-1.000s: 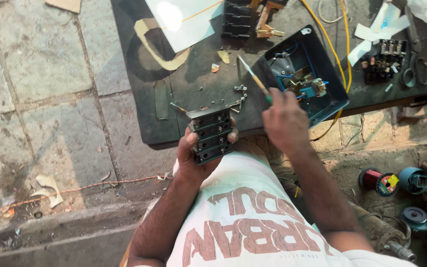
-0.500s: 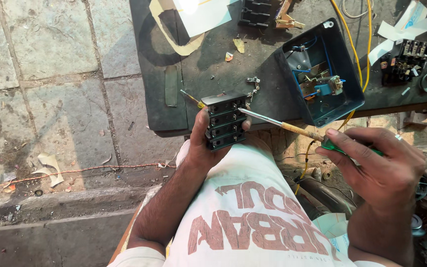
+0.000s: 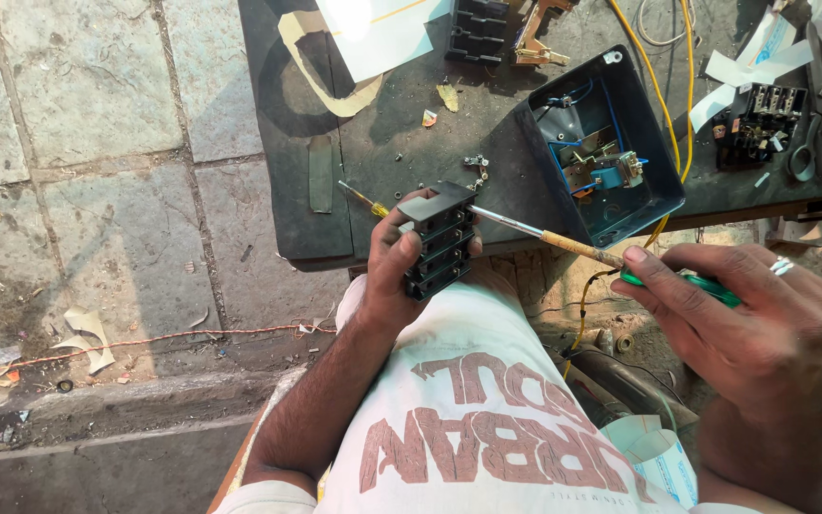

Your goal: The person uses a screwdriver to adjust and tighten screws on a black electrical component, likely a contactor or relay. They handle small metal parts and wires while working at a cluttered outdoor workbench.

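Left hand (image 3: pixel 394 276) gripping black block (image 3: pixel 438 238) steady | right hand (image 3: pixel 744 319) clamping screwdriver (image 3: pixel 563 243) | tip wanting square seating in the screw.

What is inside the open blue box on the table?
Inside the blue box are blue wires and a small metal switch part. Its shadowed lower corner cannot be made out.

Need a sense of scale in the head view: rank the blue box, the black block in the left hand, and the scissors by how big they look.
1. Blue box, largest.
2. Black block or scissors: similar in length; the block is held nearer the camera, so I won't rank them.
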